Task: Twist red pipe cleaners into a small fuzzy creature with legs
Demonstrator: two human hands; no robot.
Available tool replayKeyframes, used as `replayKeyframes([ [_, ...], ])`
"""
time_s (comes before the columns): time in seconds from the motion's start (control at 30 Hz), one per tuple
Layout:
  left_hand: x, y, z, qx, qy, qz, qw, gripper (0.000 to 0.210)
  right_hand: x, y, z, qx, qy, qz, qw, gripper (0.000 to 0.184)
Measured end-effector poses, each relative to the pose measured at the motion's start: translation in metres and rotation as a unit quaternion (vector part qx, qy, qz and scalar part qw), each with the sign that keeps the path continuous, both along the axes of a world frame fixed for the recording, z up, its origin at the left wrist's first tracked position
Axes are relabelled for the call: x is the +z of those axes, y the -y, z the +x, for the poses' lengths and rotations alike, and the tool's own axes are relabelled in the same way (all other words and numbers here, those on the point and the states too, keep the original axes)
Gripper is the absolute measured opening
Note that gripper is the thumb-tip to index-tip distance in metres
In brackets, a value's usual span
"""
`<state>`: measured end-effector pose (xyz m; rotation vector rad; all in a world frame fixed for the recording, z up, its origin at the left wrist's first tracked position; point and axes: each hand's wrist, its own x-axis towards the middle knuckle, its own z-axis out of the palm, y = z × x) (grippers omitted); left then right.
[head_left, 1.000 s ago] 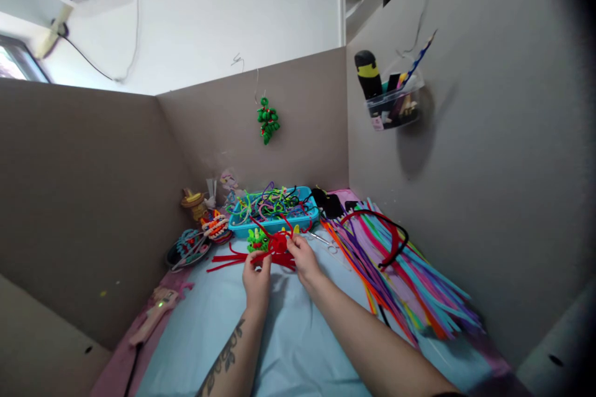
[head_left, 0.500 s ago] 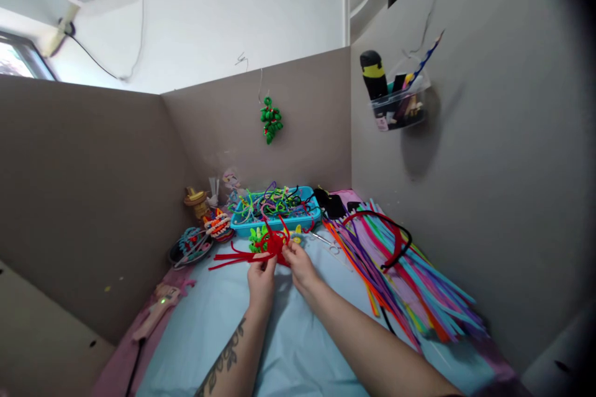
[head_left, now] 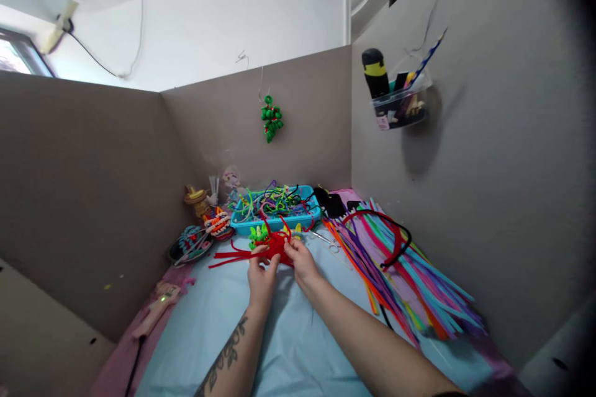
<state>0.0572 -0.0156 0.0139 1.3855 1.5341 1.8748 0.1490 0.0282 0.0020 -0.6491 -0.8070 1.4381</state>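
Observation:
A woven red pipe-cleaner piece [head_left: 278, 244] is held up between my two hands above the blue cloth. Its loose red strands stick out to the left and upward. My left hand [head_left: 262, 272] grips its lower left side, thumb in front and fingers partly hidden behind the strands. On the other side, my right hand [head_left: 302, 262] pinches the right edge between thumb and fingertips. Just behind the red piece sit a small green pipe-cleaner figure [head_left: 259, 234] and a yellow one [head_left: 293, 232], both partly covered.
A blue tray [head_left: 242, 227] of tangled pipe-cleaner scraps stands at the back. Scissors [head_left: 331, 244] lie right of my hands, beside bundled coloured pipe cleaners [head_left: 395, 267]. A pink glue gun [head_left: 158, 310] and a dark bowl [head_left: 179, 255] are at left. Grey panels [head_left: 298, 118] enclose the table.
My left thumb and fingers have spread slightly further apart on the red piece, and its woven body has turned a little. My right hand keeps its pinch at the right edge.

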Motion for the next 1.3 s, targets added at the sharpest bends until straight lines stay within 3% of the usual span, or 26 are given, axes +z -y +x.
replayKeyframes([
  [0.17,-0.003,-0.003,0.0,-0.061,0.047,-0.021,0.997,0.037,-0.001,-0.004,0.005,-0.011,0.045,0.012,0.999,0.034],
  [0.37,-0.003,-0.002,-0.005,-0.071,0.009,-0.059,0.996,0.032,-0.002,-0.005,0.006,-0.011,0.065,0.027,0.997,0.036],
  [0.7,0.0,-0.005,-0.011,-0.081,-0.055,0.019,0.995,0.017,-0.006,-0.008,0.009,-0.062,0.148,0.088,0.983,0.035],
  [0.87,-0.006,-0.006,-0.011,-0.17,0.007,-0.071,0.983,0.025,-0.003,-0.007,0.009,-0.072,0.172,0.09,0.978,0.037],
  [1.07,-0.003,-0.005,-0.006,-0.16,0.102,-0.09,0.978,0.026,-0.007,-0.009,0.007,-0.059,0.179,0.073,0.979,0.033],
  [1.3,-0.005,-0.006,-0.009,-0.156,0.089,-0.088,0.98,0.033,-0.008,-0.009,0.008,-0.049,0.16,0.057,0.984,0.034],
])
